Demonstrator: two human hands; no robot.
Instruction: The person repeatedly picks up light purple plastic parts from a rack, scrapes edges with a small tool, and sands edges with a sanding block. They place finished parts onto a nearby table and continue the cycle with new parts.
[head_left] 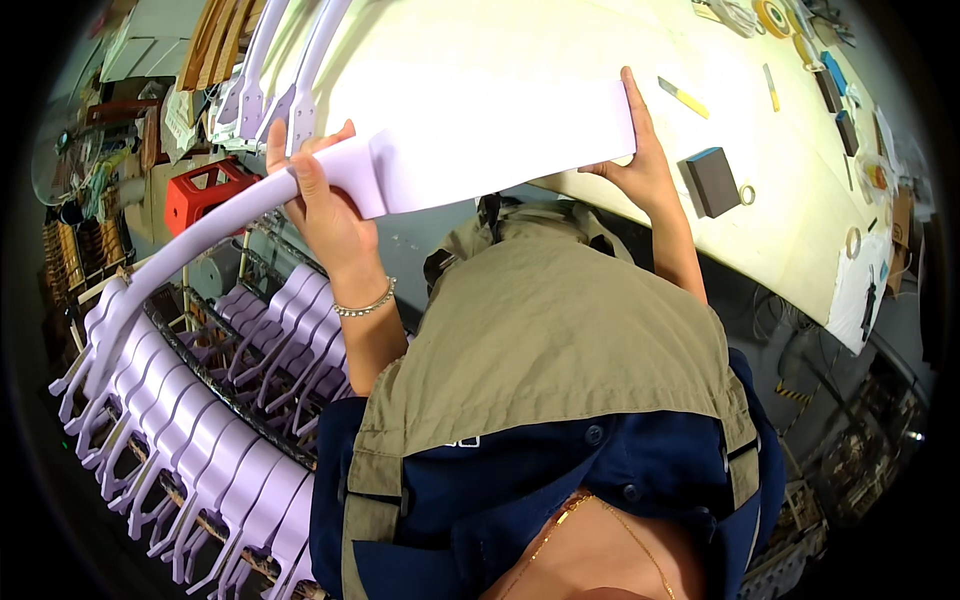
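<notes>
A lilac furniture part point(505, 150), with a wide smooth panel and a long curved leg reaching down to the left, is held up between my two hands. My left hand point(338, 225) grips it where leg and panel meet, thumb in front and other fingers behind. At the panel's right end, my right hand point(648, 170) holds the short edge, with a finger stretched up along it and the thumb near the bottom corner. The panel's face is so bright that surface detail is washed out.
A pale worktable point(760, 215) carries a dark sanding block point(712, 182), a yellow cutter point(684, 98) and tape rolls point(772, 17). More lilac legs point(300, 95) rest at its upper left. A red stool point(195, 205) and a rack of lilac parts point(215, 440) stand left.
</notes>
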